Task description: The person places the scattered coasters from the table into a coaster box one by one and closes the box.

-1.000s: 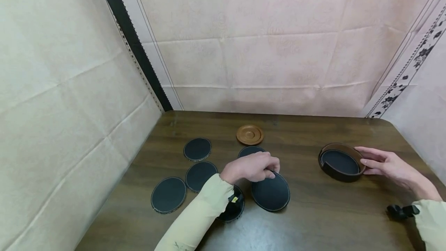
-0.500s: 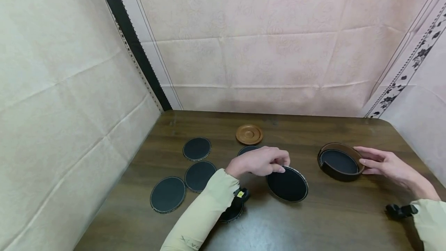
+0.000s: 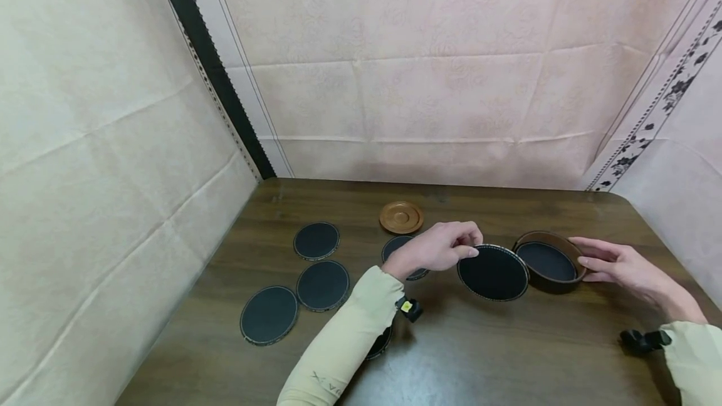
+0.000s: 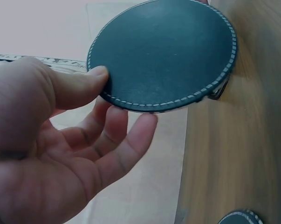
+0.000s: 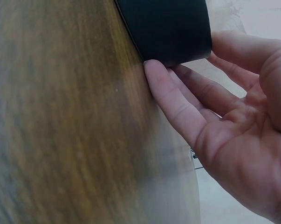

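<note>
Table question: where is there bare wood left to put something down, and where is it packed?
The table is bare along its near edge between the two sleeves, and along the far edge right of the brown wooden disc. The left half is crowded with dark coasters. The middle is busy: the left hand pinches a coaster beside the round holder, which the right hand touches.

1. The left hand (image 3: 437,249) reached out to the right above the counter, its arm in a pale sleeve.
2. Its thumb and fingers (image 4: 124,140) pinched a coaster (image 3: 493,272) by the rim.
3. The right hand (image 3: 620,265) lay with straight fingers (image 5: 173,100) against the holder (image 3: 549,262) wall.
</note>
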Action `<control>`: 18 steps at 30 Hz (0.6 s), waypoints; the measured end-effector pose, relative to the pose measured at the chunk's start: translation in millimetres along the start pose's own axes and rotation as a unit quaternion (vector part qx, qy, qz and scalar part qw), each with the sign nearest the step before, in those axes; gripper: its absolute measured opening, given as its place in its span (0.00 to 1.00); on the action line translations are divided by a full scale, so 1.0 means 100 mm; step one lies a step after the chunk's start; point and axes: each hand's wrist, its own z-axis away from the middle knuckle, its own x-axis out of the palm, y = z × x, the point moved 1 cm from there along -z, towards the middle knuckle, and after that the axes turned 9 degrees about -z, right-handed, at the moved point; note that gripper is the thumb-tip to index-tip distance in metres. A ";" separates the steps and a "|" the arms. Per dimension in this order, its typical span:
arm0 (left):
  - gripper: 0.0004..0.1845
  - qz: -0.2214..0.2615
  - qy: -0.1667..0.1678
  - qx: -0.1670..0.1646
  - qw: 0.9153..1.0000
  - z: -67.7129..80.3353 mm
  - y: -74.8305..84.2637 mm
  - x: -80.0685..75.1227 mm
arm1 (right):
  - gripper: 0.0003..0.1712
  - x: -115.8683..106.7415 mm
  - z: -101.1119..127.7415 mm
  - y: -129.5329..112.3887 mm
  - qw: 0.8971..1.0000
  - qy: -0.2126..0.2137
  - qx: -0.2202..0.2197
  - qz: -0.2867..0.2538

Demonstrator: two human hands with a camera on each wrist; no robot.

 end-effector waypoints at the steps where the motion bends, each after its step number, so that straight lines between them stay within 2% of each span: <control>1: 0.04 0.004 0.008 -0.004 1.000 -0.02 0.00 0.01 | 0.33 0.00 0.00 0.00 1.000 0.001 0.001 -0.001; 9: 0.04 0.055 0.051 -0.043 0.996 -0.16 0.00 0.09 | 0.34 0.01 -0.01 -0.02 1.000 0.000 0.004 0.009; 18: 0.03 0.160 0.089 -0.102 0.978 -0.39 0.07 0.27 | 0.34 0.00 0.00 -0.03 1.000 -0.004 0.006 0.007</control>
